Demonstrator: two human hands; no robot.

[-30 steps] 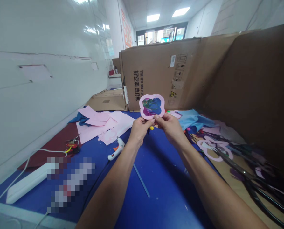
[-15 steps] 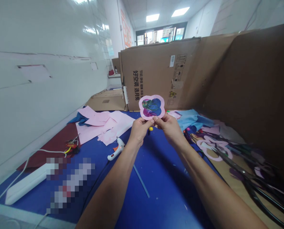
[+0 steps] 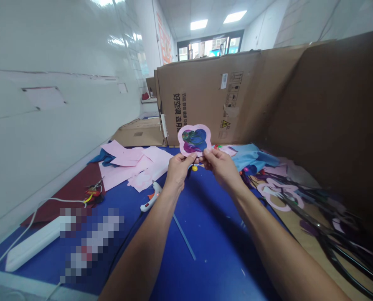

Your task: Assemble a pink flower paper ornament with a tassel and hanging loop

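Both my hands hold up a pink flower-shaped paper cutout (image 3: pixel 194 140) with a blue, purple and green centre, upright above the blue table (image 3: pixel 205 217). My left hand (image 3: pixel 179 169) pinches its lower left edge. My right hand (image 3: pixel 219 164) pinches its lower right edge. A small yellow bead (image 3: pixel 194 168) shows just beneath the cutout, between my hands.
Pink paper sheets (image 3: pixel 136 163) lie at the back left. A white glue gun (image 3: pixel 151 198) and a thin glue stick (image 3: pixel 184 237) rest on the table. A white power strip (image 3: pixel 32 244) sits front left. Scissors (image 3: pixel 318 228) and pink scraps (image 3: pixel 278 192) lie right. Cardboard walls (image 3: pixel 224 100) stand behind and right.
The cutout and both hands have drifted slightly left in view; the grip on it is unchanged.
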